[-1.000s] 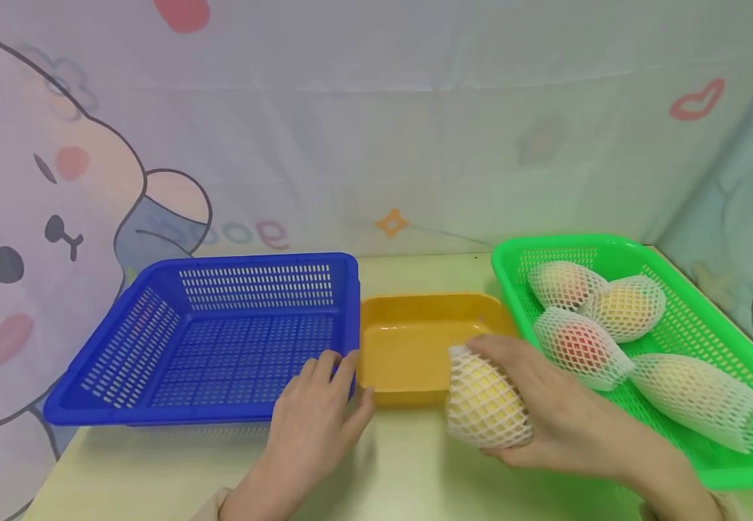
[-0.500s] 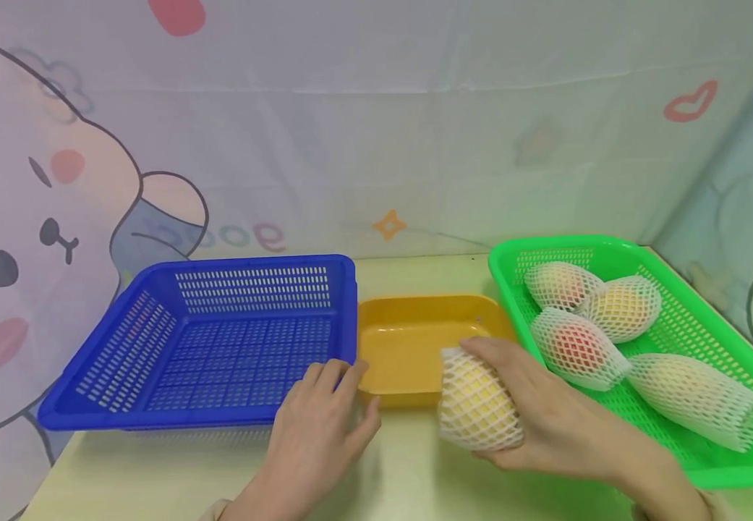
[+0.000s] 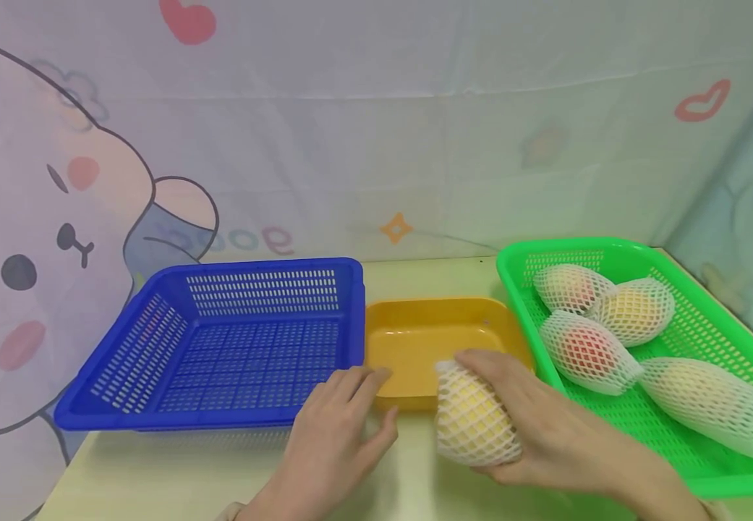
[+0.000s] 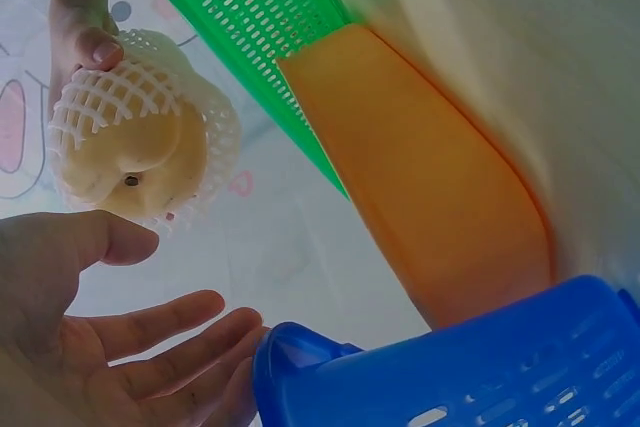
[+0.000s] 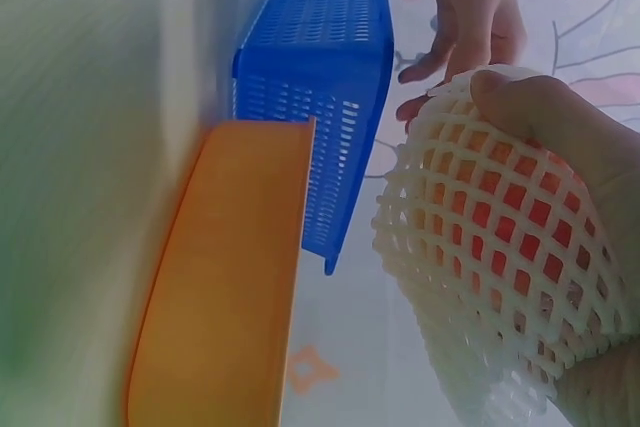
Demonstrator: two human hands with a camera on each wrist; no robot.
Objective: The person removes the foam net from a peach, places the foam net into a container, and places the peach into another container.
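Note:
My right hand (image 3: 532, 427) grips a round fruit (image 3: 477, 423) sleeved in white foam netting, above the table in front of the yellow tray (image 3: 409, 399). One end of this fruit is bare in the left wrist view, yellow with a small dark pit; red skin shows through the mesh in the right wrist view. Fingers loosely extended, my left hand (image 3: 333, 441) is beside the near right corner of the blue basket (image 3: 220, 418) and holds nothing. Several netted fruits (image 3: 591, 351) lie in the green basket (image 3: 702, 483) on the right.
The yellow tray stands between the blue and green baskets, with no fruit visible in it or in the blue basket. A pale table (image 3: 409, 485) bears all three. Behind them hangs a printed cloth (image 3: 383, 145).
My left hand has shifted slightly right, its fingertips moving from the blue basket's edge toward the tray. The right hand keeps its grip on the netted fruit, moving slightly left.

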